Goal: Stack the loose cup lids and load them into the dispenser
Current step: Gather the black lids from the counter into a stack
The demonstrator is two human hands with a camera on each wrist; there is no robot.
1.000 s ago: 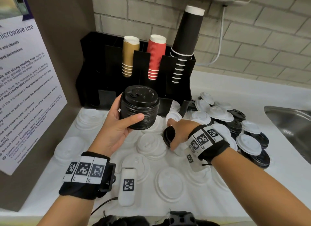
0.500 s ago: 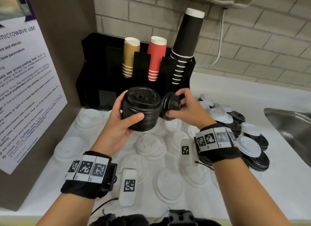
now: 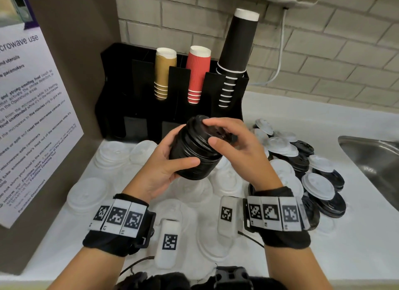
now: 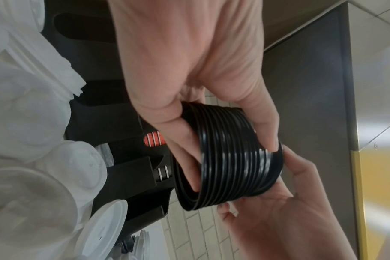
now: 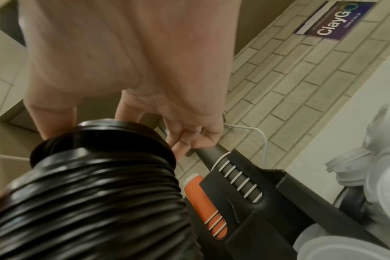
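A tall stack of black cup lids (image 3: 194,158) is held in the air in front of the black dispenser (image 3: 121,95), tilted toward the right. My left hand (image 3: 183,149) grips its side, thumb in front and fingers behind. My right hand (image 3: 212,131) pinches a single black lid (image 3: 220,133) by its rim, right on the stack's top end. The left wrist view shows the ribbed stack (image 4: 229,154) between both hands. In the right wrist view the top lid (image 5: 105,133) sits on the stack (image 5: 89,193).
Loose white lids (image 3: 86,194) cover the white counter under my hands. A heap of black and white lids (image 3: 319,181) lies to the right, beside a steel sink (image 3: 375,160). Gold, red and black cups (image 3: 237,52) stand in the dispenser. A panel with a notice (image 3: 32,117) walls the left.
My right hand lifted a black lid off the counter, carried it up and left, and now has it on the stack's top. The left hand has tilted the stack rightward.
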